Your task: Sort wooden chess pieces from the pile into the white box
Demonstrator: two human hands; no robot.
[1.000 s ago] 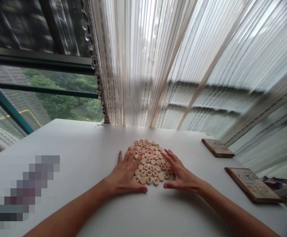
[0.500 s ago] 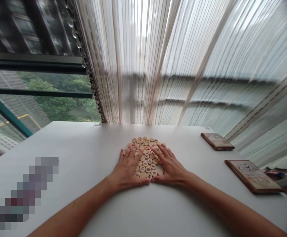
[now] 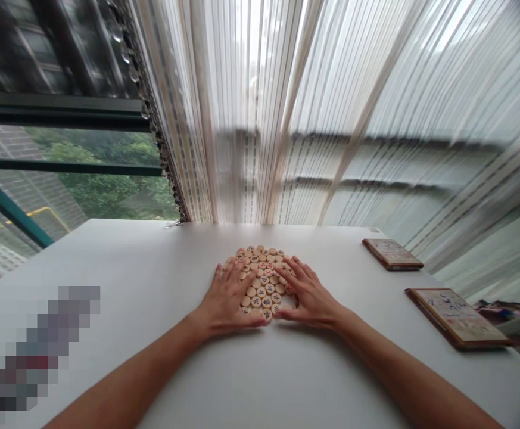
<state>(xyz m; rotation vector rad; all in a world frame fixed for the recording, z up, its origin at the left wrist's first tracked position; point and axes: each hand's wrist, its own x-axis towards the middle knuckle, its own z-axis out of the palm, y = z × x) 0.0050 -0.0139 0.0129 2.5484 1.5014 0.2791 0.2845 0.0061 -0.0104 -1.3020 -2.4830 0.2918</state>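
Round wooden Chinese chess pieces (image 3: pixel 267 288) lie packed together on the white table (image 3: pixel 251 381). Some carry black characters, some red, and others show a plain face. My left hand (image 3: pixel 229 298) rests over the left side of the cluster, fingers spread forward and thumb along the near edge. My right hand (image 3: pixel 311 295) lies over the right side in the same way, its fingers apart. Both hands touch the pieces without gripping any. The two thumbs nearly meet at the near side. Pieces beneath the palms and fingers are partly hidden.
Two flat wooden-framed boxes (image 3: pixel 458 316) with printed tops lie along the table's right side, one behind the other. A pixelated patch (image 3: pixel 36 351) covers something at the left. Sheer striped curtains (image 3: pixel 260 149) and a window (image 3: pixel 108 155) stand beyond the far edge.
Both hands have shifted slightly over the cluster, and the gap between the thumbs looks a little wider. The pieces have moved a little beneath them. The whole view has drifted slightly.
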